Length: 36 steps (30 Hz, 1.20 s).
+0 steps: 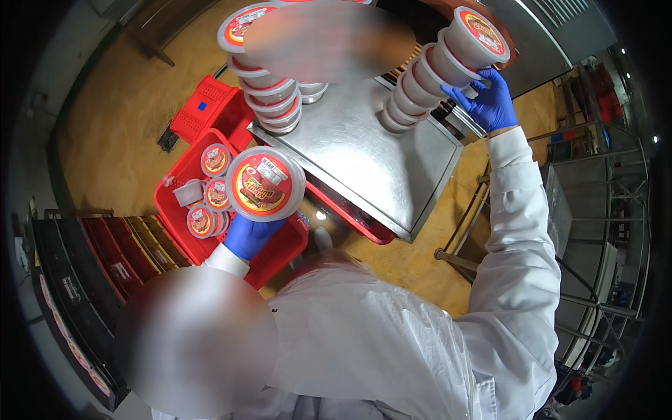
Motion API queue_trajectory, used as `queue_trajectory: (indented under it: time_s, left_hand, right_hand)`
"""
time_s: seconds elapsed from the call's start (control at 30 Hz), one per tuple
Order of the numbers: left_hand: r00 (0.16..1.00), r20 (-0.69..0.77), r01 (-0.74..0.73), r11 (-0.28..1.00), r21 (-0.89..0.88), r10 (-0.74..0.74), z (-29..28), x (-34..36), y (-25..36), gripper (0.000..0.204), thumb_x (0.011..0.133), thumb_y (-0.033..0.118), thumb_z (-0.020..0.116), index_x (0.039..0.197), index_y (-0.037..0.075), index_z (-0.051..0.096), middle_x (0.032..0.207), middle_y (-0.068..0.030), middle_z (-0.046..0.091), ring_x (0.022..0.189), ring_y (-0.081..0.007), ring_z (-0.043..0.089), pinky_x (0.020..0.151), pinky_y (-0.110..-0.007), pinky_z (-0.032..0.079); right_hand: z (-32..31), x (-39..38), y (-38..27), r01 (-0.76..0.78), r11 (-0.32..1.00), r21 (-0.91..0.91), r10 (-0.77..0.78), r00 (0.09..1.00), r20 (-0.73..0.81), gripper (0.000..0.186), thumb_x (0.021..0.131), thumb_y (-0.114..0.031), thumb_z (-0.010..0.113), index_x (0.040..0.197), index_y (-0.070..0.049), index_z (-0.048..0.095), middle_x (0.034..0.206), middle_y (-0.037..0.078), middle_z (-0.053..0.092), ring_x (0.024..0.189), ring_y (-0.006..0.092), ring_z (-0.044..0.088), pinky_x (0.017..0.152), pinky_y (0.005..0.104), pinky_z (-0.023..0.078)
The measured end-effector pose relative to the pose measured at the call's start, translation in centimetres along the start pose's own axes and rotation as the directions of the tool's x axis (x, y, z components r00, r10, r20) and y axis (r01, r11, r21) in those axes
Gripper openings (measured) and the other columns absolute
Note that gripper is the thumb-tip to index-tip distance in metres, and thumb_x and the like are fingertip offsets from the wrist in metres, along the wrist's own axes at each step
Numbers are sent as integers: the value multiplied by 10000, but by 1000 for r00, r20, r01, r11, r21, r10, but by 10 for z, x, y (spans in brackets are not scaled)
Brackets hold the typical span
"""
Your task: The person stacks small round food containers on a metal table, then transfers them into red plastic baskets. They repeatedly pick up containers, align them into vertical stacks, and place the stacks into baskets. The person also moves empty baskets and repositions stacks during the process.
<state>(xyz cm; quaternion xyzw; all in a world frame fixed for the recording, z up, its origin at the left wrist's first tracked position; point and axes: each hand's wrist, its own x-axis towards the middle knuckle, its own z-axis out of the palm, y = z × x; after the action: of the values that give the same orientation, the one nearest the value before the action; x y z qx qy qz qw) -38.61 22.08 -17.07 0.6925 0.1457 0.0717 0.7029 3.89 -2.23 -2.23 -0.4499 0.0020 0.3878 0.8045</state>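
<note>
My left hand (pixel 250 238), in a blue glove, is closed on a round clear plastic tub (pixel 262 185) with a red and yellow label on its lid. It holds this tub over the rim of a red plastic crate (pixel 278 253); most of the fingers are hidden beneath it. Inside the crate lie several smaller labelled tubs (pixel 215 159). At the upper right, my gloved right hand (pixel 492 105) touches the side of a tall leaning stack of tubs (pixel 423 80) with its fingers spread. That stack stands on a steel table (pixel 357 140).
Another tall tub stack (pixel 276 105) rises from the table's left corner, partly behind a blurred patch. A second red crate (pixel 206 108) sits beyond the first. Black, red and yellow crates (pixel 119 255) line the left; a metal rack (pixel 602 217) stands right.
</note>
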Motion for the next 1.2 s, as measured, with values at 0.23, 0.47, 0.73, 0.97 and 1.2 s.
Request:
queue_trajectory:
  time_s: [0.23,0.47,0.73,0.97,1.2]
  left_hand:
    - [987,87,157,896,-415,-133,30,40,9,448,1018,292,352,1401,60,332,1368,-102,426,1273,-210,416,1090,-327,348]
    - [924,157,286,358,-889,-348,50,87,40,425,1001,295,417,1362,74,382,1349,-125,475,1203,-257,514,1014,-387,460]
    - [966,153,210,283,-936,-210,71,180,-10,426,948,118,441,1354,4,379,1346,-138,466,1254,-257,450,1095,-401,355]
    - [958,30,101,241,-965,-285,101,253,-43,570,743,-44,467,1306,3,386,1299,-172,464,1230,-341,455,1055,-470,407]
    - [920,-114,-43,191,-981,-375,113,299,-74,755,684,-57,533,1325,236,262,1272,-161,425,1142,-370,517,896,-465,524]
  right_hand:
    - [-104,27,68,-178,982,57,187,948,-258,580,831,-256,586,1324,-62,349,1291,267,362,1152,513,450,919,673,425]
    - [-134,108,167,-201,953,228,199,979,33,639,786,-98,548,1369,-49,293,1385,242,336,1215,455,441,954,645,429]
    - [-108,163,162,-203,955,217,196,979,57,728,739,-3,553,1389,-51,230,1404,201,277,1253,417,402,963,621,442]
    - [-76,194,167,-174,964,203,182,983,-20,719,754,-44,548,1392,-42,216,1419,205,238,1250,413,398,964,602,445]
    - [-64,187,180,-246,957,153,268,952,-145,783,770,-296,666,1389,-57,252,1398,203,279,1207,372,438,919,575,443]
